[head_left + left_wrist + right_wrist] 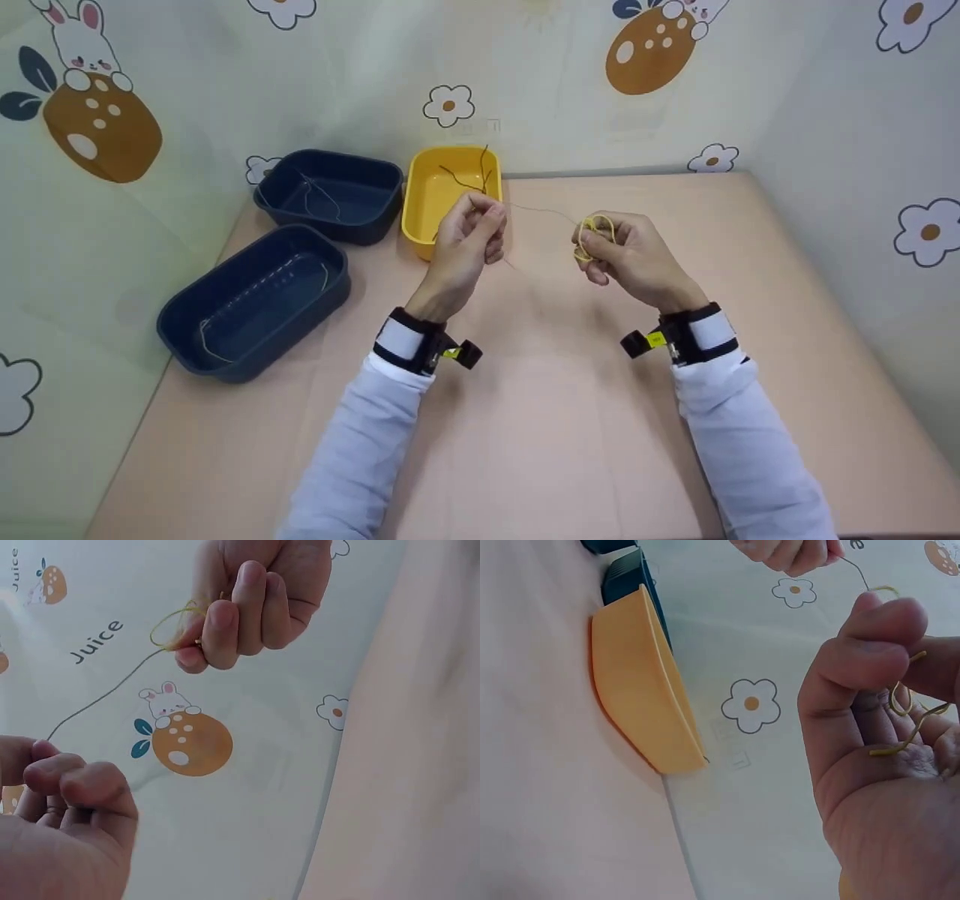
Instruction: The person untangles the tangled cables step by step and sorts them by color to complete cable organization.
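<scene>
My left hand (466,238) pinches a thin grey string (105,696) between thumb and fingertips. A short tail of string hangs below that hand in the head view. The string runs slightly slack across to my right hand (637,255), whose thumb and fingers pinch a looped yellow string (613,227). In the left wrist view, one yellow loop stands out beside the right fingertips, where the grey string meets it. Loose yellow ends lie across the right palm in the right wrist view. The fingers hide where the two strings join.
A yellow box (420,191) with dark strands (469,185) stands behind my left hand. Left of it are two navy boxes, the rear one (382,202) and the front one (285,319), each with pale string inside. A patterned wall (555,112) backs the table (540,450).
</scene>
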The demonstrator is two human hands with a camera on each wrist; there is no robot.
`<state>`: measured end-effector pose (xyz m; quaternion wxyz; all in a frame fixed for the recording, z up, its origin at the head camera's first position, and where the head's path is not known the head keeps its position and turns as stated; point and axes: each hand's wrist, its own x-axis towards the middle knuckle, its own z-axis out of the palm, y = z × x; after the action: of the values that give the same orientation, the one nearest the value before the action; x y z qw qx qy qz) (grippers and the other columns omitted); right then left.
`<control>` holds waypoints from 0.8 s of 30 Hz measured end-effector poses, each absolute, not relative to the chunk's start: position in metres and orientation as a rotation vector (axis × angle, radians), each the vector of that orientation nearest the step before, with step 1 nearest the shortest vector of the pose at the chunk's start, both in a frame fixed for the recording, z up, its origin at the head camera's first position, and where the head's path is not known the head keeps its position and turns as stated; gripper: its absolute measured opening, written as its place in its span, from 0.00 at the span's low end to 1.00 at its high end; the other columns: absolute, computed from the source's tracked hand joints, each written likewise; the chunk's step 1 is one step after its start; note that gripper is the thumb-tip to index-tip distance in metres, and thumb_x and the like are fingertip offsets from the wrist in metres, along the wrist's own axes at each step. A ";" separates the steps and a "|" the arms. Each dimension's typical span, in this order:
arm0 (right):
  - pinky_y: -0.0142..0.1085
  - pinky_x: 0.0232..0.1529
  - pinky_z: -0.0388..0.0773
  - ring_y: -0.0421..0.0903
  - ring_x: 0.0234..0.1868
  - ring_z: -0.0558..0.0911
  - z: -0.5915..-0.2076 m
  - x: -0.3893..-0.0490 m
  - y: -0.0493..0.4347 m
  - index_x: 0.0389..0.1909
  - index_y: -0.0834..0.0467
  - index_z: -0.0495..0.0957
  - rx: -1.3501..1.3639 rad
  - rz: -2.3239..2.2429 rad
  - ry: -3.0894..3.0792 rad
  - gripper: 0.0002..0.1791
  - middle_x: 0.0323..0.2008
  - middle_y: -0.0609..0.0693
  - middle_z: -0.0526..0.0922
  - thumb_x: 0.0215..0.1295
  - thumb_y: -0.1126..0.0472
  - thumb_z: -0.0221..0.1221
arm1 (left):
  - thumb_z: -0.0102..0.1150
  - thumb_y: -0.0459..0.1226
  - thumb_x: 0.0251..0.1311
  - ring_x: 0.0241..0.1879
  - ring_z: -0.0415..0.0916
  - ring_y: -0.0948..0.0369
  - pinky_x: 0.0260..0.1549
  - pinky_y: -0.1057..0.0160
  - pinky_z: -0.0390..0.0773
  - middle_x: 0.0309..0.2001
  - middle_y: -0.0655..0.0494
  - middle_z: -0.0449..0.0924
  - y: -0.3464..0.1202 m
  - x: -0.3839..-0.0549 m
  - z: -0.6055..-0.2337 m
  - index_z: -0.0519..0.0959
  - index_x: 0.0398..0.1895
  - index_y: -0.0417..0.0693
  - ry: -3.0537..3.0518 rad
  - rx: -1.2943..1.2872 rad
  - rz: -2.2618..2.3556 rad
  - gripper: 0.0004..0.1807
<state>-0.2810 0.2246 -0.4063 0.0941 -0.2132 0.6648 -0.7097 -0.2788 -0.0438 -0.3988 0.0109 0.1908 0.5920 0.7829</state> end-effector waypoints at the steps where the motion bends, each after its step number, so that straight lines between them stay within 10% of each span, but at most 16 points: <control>1: 0.28 0.26 0.75 0.39 0.22 0.76 -0.406 -0.281 0.226 0.45 0.68 0.80 -0.632 -2.136 1.948 0.10 0.27 0.49 0.82 0.88 0.67 0.54 | 0.50 0.33 0.89 0.30 0.62 0.62 0.30 0.68 0.65 0.34 0.59 0.68 -0.045 -0.279 -0.399 0.74 0.52 0.47 1.893 0.601 2.419 0.03; 24: 0.27 0.23 0.72 0.38 0.20 0.74 -0.403 -0.291 0.249 0.40 0.65 0.79 -0.346 -2.624 1.864 0.12 0.27 0.48 0.81 0.88 0.61 0.59 | 0.74 0.34 0.74 0.40 0.86 0.53 0.44 0.60 0.82 0.41 0.47 0.94 -0.101 -0.290 -0.388 0.95 0.43 0.41 2.856 0.822 1.493 0.05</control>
<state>-0.2914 0.2493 -0.4027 -0.0477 -0.1066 0.5751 -0.8097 -0.2901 -0.1011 -0.3881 -0.0919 0.2461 0.8550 0.4471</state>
